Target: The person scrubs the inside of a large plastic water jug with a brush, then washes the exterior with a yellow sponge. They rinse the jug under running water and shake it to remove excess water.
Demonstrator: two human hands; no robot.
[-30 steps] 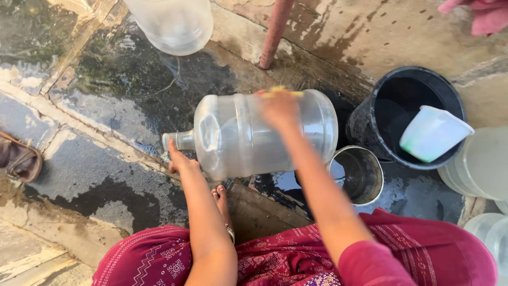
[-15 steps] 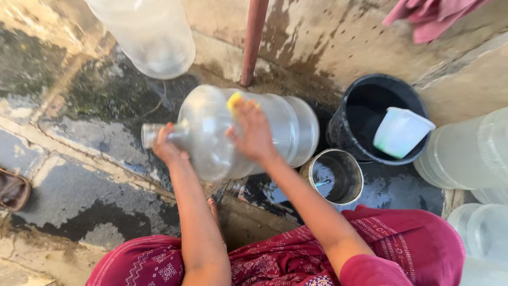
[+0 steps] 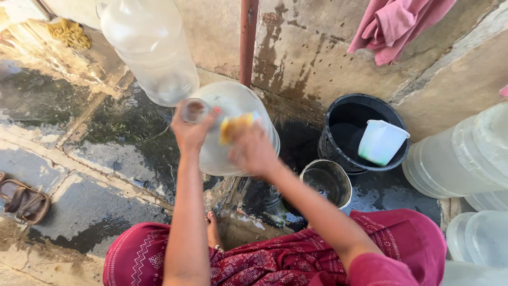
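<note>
My left hand (image 3: 190,130) grips the neck of a big clear plastic water jug (image 3: 225,106), holding it up with the mouth turned toward me. My right hand (image 3: 253,151) presses a yellow sponge (image 3: 234,126) against the jug's shoulder. The jug's far end points at the wall, beside a rusty red pipe (image 3: 247,37). My red patterned skirt (image 3: 275,259) fills the bottom of the view, and a bare foot shows under my left arm.
A second clear jug (image 3: 151,47) lies at upper left. A black bucket (image 3: 338,114) holds water and a pale plastic mug (image 3: 381,142); a small steel pot (image 3: 328,182) stands before it. More clear jugs (image 3: 460,159) are stacked at right. A sandal (image 3: 24,201) lies left; pink cloth (image 3: 394,26) hangs on the wall.
The jug has swung from lying sideways to pointing its mouth toward me. My right hand with the sponge slid from the body toward the shoulder near the neck.
</note>
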